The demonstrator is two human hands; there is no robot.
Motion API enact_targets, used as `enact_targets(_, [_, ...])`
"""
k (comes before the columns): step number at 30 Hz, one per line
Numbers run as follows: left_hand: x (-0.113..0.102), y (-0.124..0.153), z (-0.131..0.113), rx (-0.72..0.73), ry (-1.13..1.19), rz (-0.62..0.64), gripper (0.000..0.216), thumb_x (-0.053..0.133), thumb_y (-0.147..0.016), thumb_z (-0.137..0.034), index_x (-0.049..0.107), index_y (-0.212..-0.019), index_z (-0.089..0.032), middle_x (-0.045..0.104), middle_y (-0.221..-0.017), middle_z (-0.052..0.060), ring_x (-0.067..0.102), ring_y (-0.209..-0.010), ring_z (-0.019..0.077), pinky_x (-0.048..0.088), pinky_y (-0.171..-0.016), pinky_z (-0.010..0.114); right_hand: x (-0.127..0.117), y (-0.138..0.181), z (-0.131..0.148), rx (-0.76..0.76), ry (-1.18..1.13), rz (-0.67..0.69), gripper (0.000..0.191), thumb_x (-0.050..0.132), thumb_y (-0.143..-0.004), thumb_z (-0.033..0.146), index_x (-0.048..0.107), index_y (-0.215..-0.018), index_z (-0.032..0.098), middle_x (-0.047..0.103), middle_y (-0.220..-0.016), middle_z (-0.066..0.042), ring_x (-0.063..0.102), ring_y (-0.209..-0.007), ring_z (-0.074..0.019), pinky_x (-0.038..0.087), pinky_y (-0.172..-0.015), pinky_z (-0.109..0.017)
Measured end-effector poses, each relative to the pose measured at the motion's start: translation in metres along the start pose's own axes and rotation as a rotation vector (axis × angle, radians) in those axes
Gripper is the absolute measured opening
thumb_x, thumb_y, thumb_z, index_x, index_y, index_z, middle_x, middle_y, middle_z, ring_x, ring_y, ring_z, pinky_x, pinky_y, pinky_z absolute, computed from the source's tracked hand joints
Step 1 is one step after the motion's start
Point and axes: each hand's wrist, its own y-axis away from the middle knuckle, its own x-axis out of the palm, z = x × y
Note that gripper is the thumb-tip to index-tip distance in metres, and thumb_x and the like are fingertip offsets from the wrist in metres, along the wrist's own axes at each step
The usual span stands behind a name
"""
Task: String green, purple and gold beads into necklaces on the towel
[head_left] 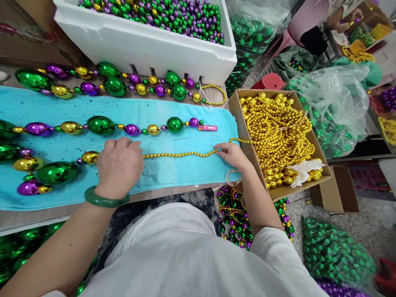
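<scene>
Across the blue towel point(185, 175) runs a thin gold bead chain point(179, 155), stretched between my two hands. My left hand point(120, 167), with a green bangle at its wrist, is closed over the chain's left end, next to a gold bead point(90, 158) of a strand of large beads. What its fingers pinch is hidden underneath. My right hand point(230, 154) pinches the chain farther right, and from there it leads into the cardboard box of gold beads point(275, 132). Above my hands lies another large-bead strand point(101, 125), ending at a small pink tag point(207, 128) with a needle-thin line below it.
A white foam box point(148, 47) of green and purple beads stands behind the towel. A finished-looking strand point(114, 86) lies along its front. Bags of green beads point(334, 251) sit on the floor at right. A co-worker's hands point(343, 24) show at top right.
</scene>
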Motion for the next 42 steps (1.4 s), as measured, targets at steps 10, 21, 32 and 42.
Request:
enact_targets(10, [0.088, -0.033, -0.133, 0.169, 0.827, 0.527, 0.035, 0.061, -0.086, -0.023, 0.061, -0.121, -0.018, 0.061, -0.131, 0.010, 0.055, -0.122, 0.0228, 0.041, -0.106, 0.036, -0.005, 0.002, 0.018, -0.270, -0.208, -0.031, 0.026, 0.049, -0.082, 0.022, 0.066, -0.101, 0.019, 0.072, -0.094, -0.006, 0.065, -0.084, -0.0200, 0.050, -0.078, -0.033])
enact_targets(21, [0.093, -0.047, -0.129, 0.105, 0.683, 0.722, 0.033, 0.054, -0.089, -0.037, 0.065, -0.067, -0.014, 0.060, -0.061, 0.000, 0.052, -0.060, 0.0122, 0.035, -0.060, 0.026, -0.002, -0.005, 0.008, -0.136, -0.144, 0.049, 0.024, 0.058, -0.084, 0.043, 0.067, -0.081, 0.021, 0.061, -0.063, 0.001, 0.049, -0.056, -0.0133, 0.037, -0.056, -0.026])
enact_targets(32, [0.087, -0.051, -0.122, 0.101, 0.515, 0.659, 0.025, 0.055, -0.086, -0.030, 0.073, -0.079, -0.015, 0.072, -0.078, 0.006, 0.061, -0.074, 0.0174, 0.043, -0.072, 0.027, -0.010, -0.010, -0.008, 0.084, -0.154, -0.175, 0.022, 0.059, -0.075, 0.040, 0.067, -0.076, 0.019, 0.058, -0.061, -0.001, 0.049, -0.057, -0.0162, 0.036, -0.054, -0.028])
enact_targets(42, [0.081, -0.043, -0.124, 0.103, 0.457, 0.603, 0.023, 0.050, -0.077, -0.022, 0.070, -0.072, -0.015, 0.071, -0.077, 0.010, 0.061, -0.074, 0.0206, 0.043, -0.067, 0.031, 0.000, -0.022, 0.008, 0.401, 0.348, -0.351, 0.019, 0.053, -0.080, 0.027, 0.070, -0.080, 0.018, 0.066, -0.074, -0.013, 0.052, -0.067, -0.0233, 0.034, -0.059, -0.033])
